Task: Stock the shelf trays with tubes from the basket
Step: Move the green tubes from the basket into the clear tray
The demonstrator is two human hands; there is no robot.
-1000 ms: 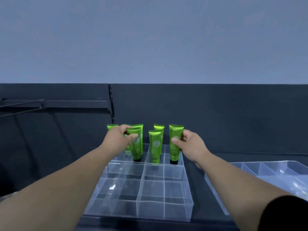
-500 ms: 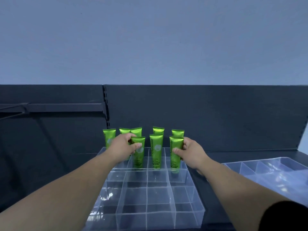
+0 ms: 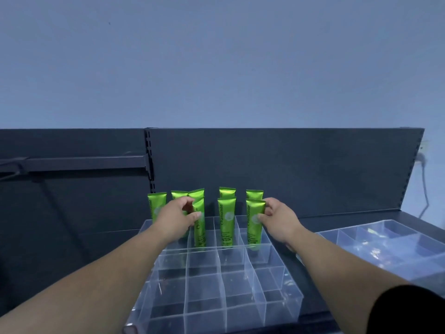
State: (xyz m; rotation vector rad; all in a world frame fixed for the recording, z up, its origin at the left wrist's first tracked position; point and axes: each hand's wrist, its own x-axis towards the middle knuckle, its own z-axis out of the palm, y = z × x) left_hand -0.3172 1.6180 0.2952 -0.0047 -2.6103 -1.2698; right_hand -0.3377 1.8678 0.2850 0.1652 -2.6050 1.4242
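Observation:
A clear compartment tray (image 3: 284,307) lies on the dark shelf in front of me. Several green tubes stand upright in its two far rows, one of them at the far left (image 3: 156,204). My left hand (image 3: 174,218) curls beside a second-row green tube (image 3: 199,229), with its thumb pressed on that tube; a bit of green shows behind the fingers. My right hand (image 3: 279,220) pinches the rightmost second-row tube (image 3: 253,227) near its top. A free tube (image 3: 226,220) stands between them. The basket is out of view.
A second clear divided tray (image 3: 385,249) lies on the shelf to the right. The dark back panel (image 3: 313,169) rises just behind the tubes, with a slotted upright (image 3: 149,160) and a bracket arm on the left. The near tray rows hold nothing.
Both hands have lowered their tubes into the tray's second row. The view has shifted, so the tray now sits further right and lower.

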